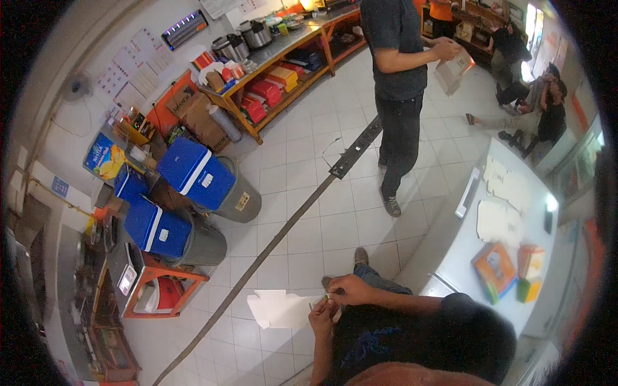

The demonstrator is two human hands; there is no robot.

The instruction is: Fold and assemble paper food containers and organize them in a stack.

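A flat white cardboard box blank (277, 309) with notched edges hangs in front of my body at the bottom middle. My left hand (324, 315) has its fingers closed at the blank's right-hand edge. Just above it, my right hand (349, 289) is closed too, with its fingertips by the same edge, close to the left fingers. Some small detail between the fingertips is too tiny to make out.
On the right, a white chest freezer (450, 251) bears flat blanks (499, 222) and a colourful box (494, 270). A person (399, 83) stands ahead holding cardboard; others sit farther back. Left are blue coolers (196, 170) on grey bins (239, 196). A strip (270, 248) crosses the tiled floor.
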